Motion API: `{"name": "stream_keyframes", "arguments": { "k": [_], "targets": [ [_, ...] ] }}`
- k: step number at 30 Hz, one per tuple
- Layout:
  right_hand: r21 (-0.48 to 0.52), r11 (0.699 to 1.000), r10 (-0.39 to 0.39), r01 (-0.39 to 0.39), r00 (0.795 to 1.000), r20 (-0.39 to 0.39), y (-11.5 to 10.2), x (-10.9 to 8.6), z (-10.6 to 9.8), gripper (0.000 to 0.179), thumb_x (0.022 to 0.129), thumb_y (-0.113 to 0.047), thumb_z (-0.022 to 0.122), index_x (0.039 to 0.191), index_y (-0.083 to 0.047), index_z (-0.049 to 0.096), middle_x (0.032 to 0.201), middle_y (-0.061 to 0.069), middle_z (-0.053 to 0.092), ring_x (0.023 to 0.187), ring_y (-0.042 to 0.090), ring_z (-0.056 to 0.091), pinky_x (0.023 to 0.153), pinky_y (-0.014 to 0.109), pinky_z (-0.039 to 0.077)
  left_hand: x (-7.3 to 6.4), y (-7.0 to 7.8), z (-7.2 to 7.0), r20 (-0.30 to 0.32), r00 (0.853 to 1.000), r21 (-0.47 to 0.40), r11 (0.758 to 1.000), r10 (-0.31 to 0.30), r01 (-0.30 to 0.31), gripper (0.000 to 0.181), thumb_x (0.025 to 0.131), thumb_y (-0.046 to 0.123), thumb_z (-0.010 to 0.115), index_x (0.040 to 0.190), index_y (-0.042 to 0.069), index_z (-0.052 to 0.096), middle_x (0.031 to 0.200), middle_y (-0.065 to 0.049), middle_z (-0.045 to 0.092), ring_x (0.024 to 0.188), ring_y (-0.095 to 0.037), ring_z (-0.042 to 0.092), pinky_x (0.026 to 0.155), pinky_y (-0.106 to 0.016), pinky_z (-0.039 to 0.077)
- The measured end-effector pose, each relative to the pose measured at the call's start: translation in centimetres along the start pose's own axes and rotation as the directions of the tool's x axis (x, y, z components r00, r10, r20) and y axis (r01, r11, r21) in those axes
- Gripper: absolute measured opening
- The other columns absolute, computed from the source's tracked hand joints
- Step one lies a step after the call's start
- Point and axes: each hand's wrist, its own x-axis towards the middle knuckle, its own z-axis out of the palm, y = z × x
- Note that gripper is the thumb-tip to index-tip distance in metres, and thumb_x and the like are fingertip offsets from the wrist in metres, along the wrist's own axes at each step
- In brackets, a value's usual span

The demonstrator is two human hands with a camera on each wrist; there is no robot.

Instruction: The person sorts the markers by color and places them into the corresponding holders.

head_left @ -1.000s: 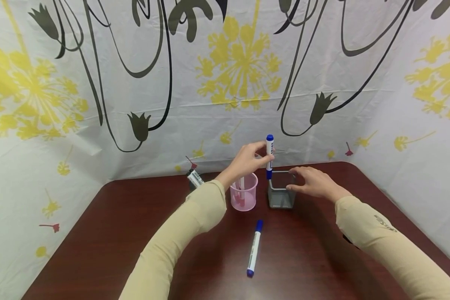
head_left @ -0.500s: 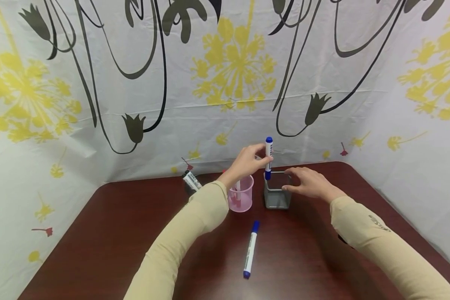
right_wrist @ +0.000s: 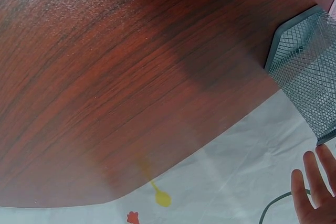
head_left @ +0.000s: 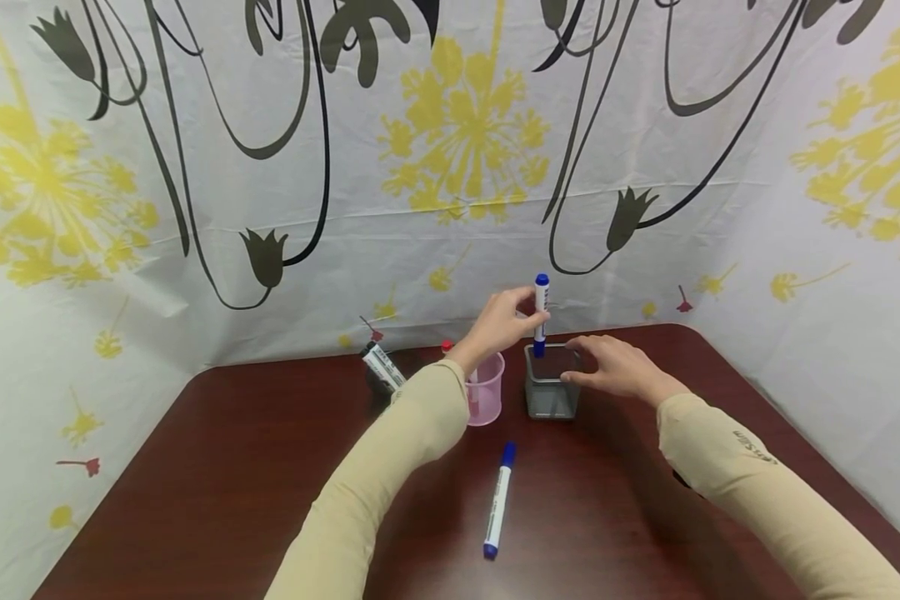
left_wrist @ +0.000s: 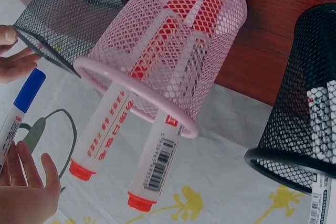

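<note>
My left hand (head_left: 501,323) pinches a blue whiteboard marker (head_left: 542,302) and holds it nearly upright. Its lower blue end (left_wrist: 30,88) is at the mouth of a grey square mesh pen holder (head_left: 552,400), close to the rim; how far in it is, I cannot tell. At the holder's right side is my right hand (head_left: 618,367), fingertips at the rim, fingers fairly straight in the right wrist view. A pink round mesh pen cup (left_wrist: 157,51) beside it contains two red-capped markers (left_wrist: 157,161). A second blue marker (head_left: 499,502) lies on the table in front.
Further left, partly behind the left sleeve, a black mesh cup (left_wrist: 299,124) has black-capped markers (head_left: 382,367) leaning in it. The dark wooden table (head_left: 270,467) ends at a patterned cloth backdrop (head_left: 420,167).
My left hand has brought the marker slightly rightward, from the holder's left edge to over its opening. The right hand stays at the holder. The head view has shifted a little.
</note>
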Motion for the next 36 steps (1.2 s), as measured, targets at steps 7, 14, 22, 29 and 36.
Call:
{"name": "stream_keyframes", "arguments": {
  "k": [7, 14, 22, 29, 36],
  "targets": [
    [-0.009, 1.000, -0.011, 0.011, 1.000, -0.007, 0.1, -0.1, 0.0, 0.064, 0.076, -0.051, 0.060, 0.118, -0.003, 0.053, 0.113, 0.014, 0.055, 0.101, 0.029, 0.050, 0.080, 0.052, 0.039, -0.1, -0.7, 1.1, 0.022, 1.000, 0.041, 0.999, -0.017, 0.017, 0.023, 0.085, 0.023, 0.060, 0.104, 0.010, 0.059, 0.088, 0.002, 0.062, 0.083, -0.008, 0.056, 0.068, -0.019, 0.042],
    [-0.005, 1.000, -0.018, 0.018, 1.000, -0.013, 0.0, 0.0, 0.1, 0.063, 0.076, -0.050, 0.062, 0.118, -0.004, 0.053, 0.112, 0.013, 0.055, 0.100, 0.029, 0.050, 0.079, 0.051, 0.040, -0.6, -1.2, 1.8, 0.046, 0.995, 0.057, 0.995, -0.090, 0.088, 0.029, 0.083, 0.022, 0.062, 0.110, 0.011, 0.058, 0.090, 0.000, 0.064, 0.082, -0.009, 0.057, 0.066, -0.020, 0.043],
    [-0.007, 1.000, -0.015, 0.015, 1.000, -0.012, 0.1, -0.1, 0.2, 0.062, 0.076, -0.048, 0.062, 0.118, -0.003, 0.053, 0.113, 0.014, 0.054, 0.102, 0.030, 0.050, 0.081, 0.052, 0.039, -1.0, -1.9, 2.8, 0.072, 0.993, 0.058, 0.995, -0.090, 0.086, 0.025, 0.082, 0.020, 0.064, 0.104, 0.009, 0.059, 0.085, 0.001, 0.064, 0.077, -0.007, 0.057, 0.066, -0.019, 0.042],
    [-0.006, 1.000, -0.015, 0.015, 1.000, -0.012, 0.1, -0.1, 0.2, 0.065, 0.076, -0.051, 0.061, 0.118, -0.003, 0.053, 0.114, 0.014, 0.054, 0.103, 0.031, 0.049, 0.080, 0.052, 0.038, -1.4, -2.1, 2.9, 0.066, 0.995, 0.077, 0.994, -0.081, 0.075, 0.021, 0.081, 0.022, 0.065, 0.100, 0.013, 0.061, 0.087, 0.003, 0.066, 0.084, -0.007, 0.057, 0.070, -0.019, 0.040],
    [-0.004, 1.000, -0.018, 0.018, 1.000, -0.013, 0.1, -0.1, 0.1, 0.065, 0.076, -0.052, 0.060, 0.118, -0.004, 0.053, 0.114, 0.013, 0.054, 0.102, 0.030, 0.049, 0.079, 0.052, 0.039, -1.9, -1.6, 2.0, 0.033, 0.997, -0.038, 0.997, -0.065, 0.066, 0.028, 0.083, 0.017, 0.063, 0.110, 0.012, 0.058, 0.102, 0.000, 0.062, 0.093, -0.006, 0.055, 0.078, -0.021, 0.041]
  ]
}}
